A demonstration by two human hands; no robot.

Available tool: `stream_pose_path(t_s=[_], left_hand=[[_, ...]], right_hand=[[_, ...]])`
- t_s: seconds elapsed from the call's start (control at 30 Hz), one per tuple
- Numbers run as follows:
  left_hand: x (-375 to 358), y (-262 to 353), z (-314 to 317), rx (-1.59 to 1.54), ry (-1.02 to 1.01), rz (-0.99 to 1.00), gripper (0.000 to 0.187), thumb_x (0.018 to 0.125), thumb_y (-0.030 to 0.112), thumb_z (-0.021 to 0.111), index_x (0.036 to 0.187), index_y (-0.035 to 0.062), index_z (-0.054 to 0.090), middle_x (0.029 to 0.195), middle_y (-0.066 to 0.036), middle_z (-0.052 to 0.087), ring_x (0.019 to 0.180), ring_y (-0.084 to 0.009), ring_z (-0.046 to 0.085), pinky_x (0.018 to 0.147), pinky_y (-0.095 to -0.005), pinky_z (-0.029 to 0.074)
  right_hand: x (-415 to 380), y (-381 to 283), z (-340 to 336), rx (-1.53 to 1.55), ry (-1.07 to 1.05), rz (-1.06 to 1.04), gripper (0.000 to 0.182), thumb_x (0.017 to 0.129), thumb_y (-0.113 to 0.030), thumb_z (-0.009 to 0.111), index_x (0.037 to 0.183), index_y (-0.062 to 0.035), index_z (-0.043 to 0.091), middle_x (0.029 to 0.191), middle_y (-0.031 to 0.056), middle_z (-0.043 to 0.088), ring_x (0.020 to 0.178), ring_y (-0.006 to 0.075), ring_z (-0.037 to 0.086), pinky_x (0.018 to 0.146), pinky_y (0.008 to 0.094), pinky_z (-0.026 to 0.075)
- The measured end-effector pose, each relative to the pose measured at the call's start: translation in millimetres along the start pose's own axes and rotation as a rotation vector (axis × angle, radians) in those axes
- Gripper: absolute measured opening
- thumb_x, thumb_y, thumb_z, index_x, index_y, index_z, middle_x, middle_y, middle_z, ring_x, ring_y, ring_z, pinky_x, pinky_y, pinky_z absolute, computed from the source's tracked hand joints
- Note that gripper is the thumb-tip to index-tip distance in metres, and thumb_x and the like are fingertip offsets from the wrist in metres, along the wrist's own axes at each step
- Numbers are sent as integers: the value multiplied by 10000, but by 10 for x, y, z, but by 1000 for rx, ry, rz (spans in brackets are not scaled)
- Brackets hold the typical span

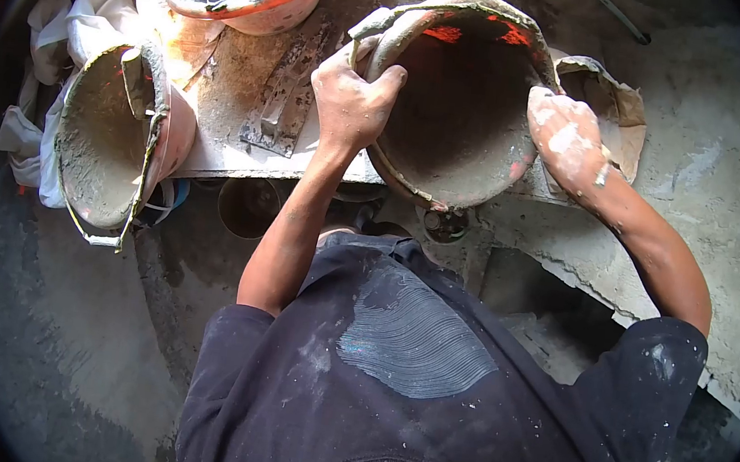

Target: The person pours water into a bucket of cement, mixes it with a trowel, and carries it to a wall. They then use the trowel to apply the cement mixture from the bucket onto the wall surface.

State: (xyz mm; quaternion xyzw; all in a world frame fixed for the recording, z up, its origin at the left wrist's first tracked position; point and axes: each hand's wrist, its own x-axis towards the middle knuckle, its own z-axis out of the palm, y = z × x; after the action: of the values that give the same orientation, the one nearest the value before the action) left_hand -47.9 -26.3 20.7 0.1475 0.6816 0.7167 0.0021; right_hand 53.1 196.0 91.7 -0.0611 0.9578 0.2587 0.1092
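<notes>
A large cement-coated bucket (460,141) is tilted so that its mouth faces me. Grey residue covers its inner wall, and orange patches show through near the far rim. My left hand (357,99) is closed on the left side of the rim, thumb towards the inside. On the opposite side, my right hand (569,139) grips the rim with its fingers curled, and pale dried smears mark its back. The bucket overlaps the front edge of a concrete ledge (234,149) in this view.
At left, a second mortar-smeared bucket (183,126) leans by white sacks (99,18). An orange-rimmed tub (271,18) with grey contents stands behind. A flat cement-caked tool (278,118) lies on the ledge. A torn paper bag (631,105) is right of the held bucket.
</notes>
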Motion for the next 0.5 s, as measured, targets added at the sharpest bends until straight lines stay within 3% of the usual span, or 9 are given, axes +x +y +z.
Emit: stream_pose_path(t_s=[0.1, 0.13, 0.17, 0.23, 0.27, 0.3, 0.37, 0.43, 0.5], left_hand=[[-41, 116, 26, 134, -73, 17, 359, 668, 75, 629, 1011, -30, 625, 829, -129, 664, 745, -123, 608, 724, -255, 475], [-43, 113, 79, 55, -46, 86, 364, 670, 74, 629, 1021, -23, 625, 823, -137, 663, 733, -124, 610, 714, -255, 478], [-26, 126, 61, 59, -45, 81, 364, 670, 74, 629, 1021, -23, 625, 823, -137, 663, 733, -124, 610, 714, -255, 478], [1, 183, 50, 133, -119, 48, 382, 670, 68, 629, 1042, -19, 619, 840, -139, 670, 737, -130, 617, 719, -257, 479], [9, 181, 41, 145, -141, 65, 394, 668, 69, 633, 1053, -17, 615, 869, -139, 675, 746, -135, 625, 726, -259, 481], [13, 180, 38, 141, -147, 68, 394, 668, 69, 633, 1053, -17, 615, 869, -139, 675, 746, -135, 625, 726, -259, 481], [-2, 163, 18, 135, -102, 89, 389, 670, 64, 630, 1051, -19, 615, 871, -131, 677, 759, -133, 624, 740, -260, 477], [8, 88, -37, 120, -49, 31, 374, 670, 66, 631, 1030, -35, 619, 827, -104, 667, 743, -124, 600, 743, -267, 473], [51, -103, -85, 25, -22, -18, 359, 670, 59, 625, 1014, -43, 621, 809, -90, 660, 725, -128, 594, 733, -266, 472]], right_hand=[[46, -31, 25, 74, -154, -191, 138, 694, -143, 652, 777, -41, 613, 738, 106, 629, 751, 232, 646, 644, 340, 506], [21, 6, 91, 130, -2, -252, 205, 689, -208, 674, 790, -36, 631, 728, 122, 626, 760, 257, 644, 640, 370, 512], [51, 34, 126, 134, -4, -256, 205, 689, -208, 674, 790, -36, 631, 728, 122, 626, 760, 257, 644, 640, 370, 512], [131, 100, 156, 364, -485, -256, 277, 695, -267, 650, 826, -23, 640, 746, 165, 629, 794, 293, 637, 678, 384, 509], [200, 76, 146, 455, -637, -293, 322, 704, -306, 616, 842, -16, 636, 779, 197, 633, 825, 314, 631, 698, 396, 503], [217, 22, 72, 612, -708, -242, 250, 723, -251, 574, 759, -4, 555, 759, 187, 618, 780, 347, 598, 716, 417, 472], [155, -67, 206, 870, -645, -214, 257, 738, -249, 559, 813, -3, 568, 745, 164, 627, 655, 288, 610, 630, 388, 494], [84, -210, 52, 1377, -954, 65, 254, 819, -275, 557, 905, -36, 565, 672, 64, 587, 420, 108, 498, 353, 253, 414], [26, -431, 160, 1879, -989, 261, 207, 840, -274, 547, 822, -68, 537, 583, 28, 495, 395, 90, 455, 321, 249, 374]])
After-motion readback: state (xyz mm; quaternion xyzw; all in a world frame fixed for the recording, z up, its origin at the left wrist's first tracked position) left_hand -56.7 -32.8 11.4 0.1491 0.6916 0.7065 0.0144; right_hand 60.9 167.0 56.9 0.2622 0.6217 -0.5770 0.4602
